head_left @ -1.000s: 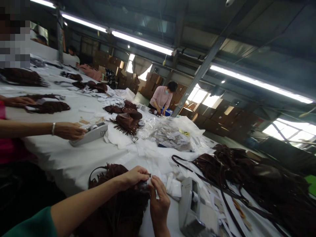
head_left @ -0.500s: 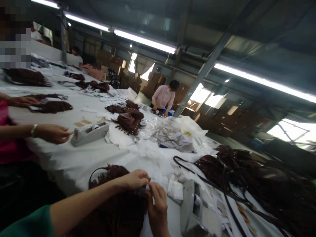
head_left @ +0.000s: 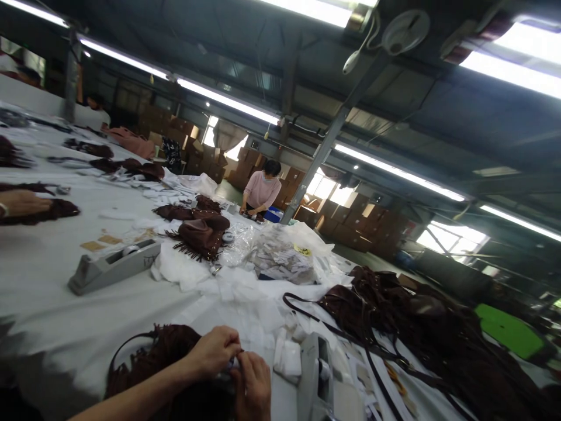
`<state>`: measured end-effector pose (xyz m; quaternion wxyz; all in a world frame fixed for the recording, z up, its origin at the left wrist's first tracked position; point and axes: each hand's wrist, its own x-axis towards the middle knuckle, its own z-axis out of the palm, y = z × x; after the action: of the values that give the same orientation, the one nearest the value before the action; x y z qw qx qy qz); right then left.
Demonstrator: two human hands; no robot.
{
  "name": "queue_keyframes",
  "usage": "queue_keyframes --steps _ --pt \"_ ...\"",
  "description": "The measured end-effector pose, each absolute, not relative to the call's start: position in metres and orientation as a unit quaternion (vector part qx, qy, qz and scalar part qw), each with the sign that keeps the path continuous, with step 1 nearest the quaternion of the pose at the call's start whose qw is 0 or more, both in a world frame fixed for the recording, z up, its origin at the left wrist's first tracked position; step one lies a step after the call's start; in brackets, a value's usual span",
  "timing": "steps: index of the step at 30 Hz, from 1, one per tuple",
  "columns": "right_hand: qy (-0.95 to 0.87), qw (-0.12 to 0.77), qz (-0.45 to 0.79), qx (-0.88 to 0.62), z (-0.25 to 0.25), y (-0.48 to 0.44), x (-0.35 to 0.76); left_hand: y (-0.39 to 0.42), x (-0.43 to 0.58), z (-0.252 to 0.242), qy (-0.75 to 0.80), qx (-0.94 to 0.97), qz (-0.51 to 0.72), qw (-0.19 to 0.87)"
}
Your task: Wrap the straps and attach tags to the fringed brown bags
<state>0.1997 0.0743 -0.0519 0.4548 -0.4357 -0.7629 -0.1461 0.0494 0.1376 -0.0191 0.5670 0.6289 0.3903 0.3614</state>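
A dark brown fringed bag (head_left: 153,351) lies on the table in front of me, its thin handle looping up on the left. My left hand (head_left: 217,351) reaches over it and pinches a small dark part of the bag at its upper right side. My right hand (head_left: 254,383) is closed against the same spot, fingertips almost meeting the left ones. A small whitish bit shows between the hands, too small to name. Just right of my right hand stand a white folded packet (head_left: 288,356) and a grey tape dispenser (head_left: 316,374).
A second tape dispenser (head_left: 116,266) stands at the left, near a co-worker's hand (head_left: 26,204). Beyond are a brown fringed bag (head_left: 201,234) and a heap of paper pieces (head_left: 284,254). Dark bags with straps (head_left: 421,327) pile up at the right. A person (head_left: 262,190) works across the table.
My view has shifted right and up, so the table contents sit further left. The nearby co-worker's hand has left the left tape dispenser. My hands stay pinched together at the bag.
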Motion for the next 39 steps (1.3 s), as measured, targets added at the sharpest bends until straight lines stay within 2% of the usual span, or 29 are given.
queue_keyframes --steps 3,9,13,28,39 --pt "-0.772 0.436 -0.116 -0.448 -0.038 0.068 0.202 0.130 0.050 -0.015 0.415 0.671 0.353 0.503" --pt "-0.779 0.398 -0.073 -0.479 -0.024 0.058 0.204 0.118 0.042 -0.005 0.314 0.579 0.348 0.667" --pt "-0.785 0.389 -0.047 -0.479 -0.017 0.057 0.202 0.112 0.034 0.003 0.310 0.547 0.322 0.708" --pt "-0.801 0.387 -0.040 -0.456 0.000 0.062 0.201 0.103 0.045 -0.009 0.375 0.432 0.399 0.716" --pt "-0.817 0.386 -0.055 -0.424 -0.004 0.061 0.210 0.092 0.052 -0.017 0.336 0.398 0.479 0.707"
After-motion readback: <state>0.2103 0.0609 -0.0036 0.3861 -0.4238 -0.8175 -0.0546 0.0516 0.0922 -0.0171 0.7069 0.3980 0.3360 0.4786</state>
